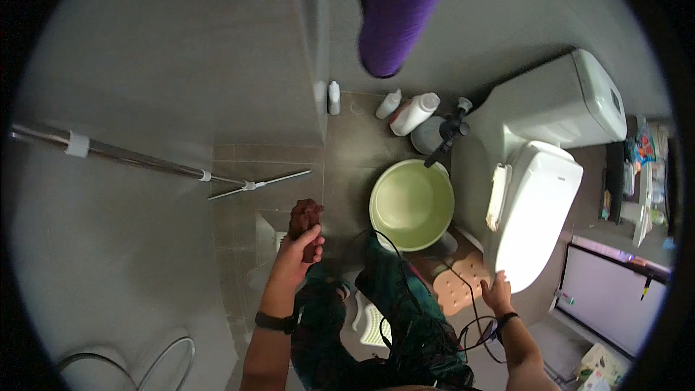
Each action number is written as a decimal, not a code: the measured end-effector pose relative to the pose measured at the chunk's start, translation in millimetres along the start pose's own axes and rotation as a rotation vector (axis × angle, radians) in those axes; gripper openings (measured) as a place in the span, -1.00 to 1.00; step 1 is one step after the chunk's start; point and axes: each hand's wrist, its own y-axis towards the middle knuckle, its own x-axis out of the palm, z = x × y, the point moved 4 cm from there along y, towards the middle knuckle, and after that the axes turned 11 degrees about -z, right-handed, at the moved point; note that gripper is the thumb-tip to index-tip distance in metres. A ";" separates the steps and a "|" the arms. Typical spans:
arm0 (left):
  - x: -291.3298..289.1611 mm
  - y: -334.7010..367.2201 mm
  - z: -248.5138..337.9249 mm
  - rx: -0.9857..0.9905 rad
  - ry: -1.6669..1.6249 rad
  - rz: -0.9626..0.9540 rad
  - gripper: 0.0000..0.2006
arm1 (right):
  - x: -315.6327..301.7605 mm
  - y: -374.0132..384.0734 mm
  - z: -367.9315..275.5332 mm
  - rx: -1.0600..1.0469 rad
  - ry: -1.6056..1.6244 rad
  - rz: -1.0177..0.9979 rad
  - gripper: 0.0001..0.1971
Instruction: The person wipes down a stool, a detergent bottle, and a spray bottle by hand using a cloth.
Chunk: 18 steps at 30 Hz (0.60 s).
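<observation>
Left hand (295, 255): closed around a bunched reddish-brown item (304, 219), which is held above the tiled floor, left of centre; its kind cannot be told.
Right hand (497, 295): laid on the front edge of a white toilet lid (539, 210), fingertips touching it; whether the edge is gripped or only touched cannot be told.
Pole (145, 161): metal, stretched in from the far left, and ended by a T-shaped crossbar (252, 185) with a white joint.
Small bottle (334, 98): white, stood beside the wall corner, beyond the left hand.
Purple hanging item (405, 11): soft-looking, seen at the top edge, cut off by the view.
Basin (413, 245): round, pale green, set on the floor between the hands, farther out.
Large bottle (415, 114): white, tilted in the view, placed behind the basin.
Peach mat-like piece (461, 284): dotted with holes, partly hidden, near the right hand.
Toilet lid: lowered, below a white tank (572, 112).
Shelf (643, 206): crowded with small items, at the far right.
</observation>
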 end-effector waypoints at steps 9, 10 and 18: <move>-44.4 126.0 -21.1 0.066 0.150 -0.216 -0.78 | -11.6 -3.2 -12.1 0.108 -0.046 -0.126 -0.46; -51.2 138.6 -22.7 0.078 0.183 -0.231 -0.77 | -9.2 -2.7 -8.3 0.139 0.012 -0.141 -0.42; -66.3 219.9 -23.1 0.074 0.531 -0.333 -0.70 | 75.2 29.2 127.0 0.118 -0.304 0.069 -0.17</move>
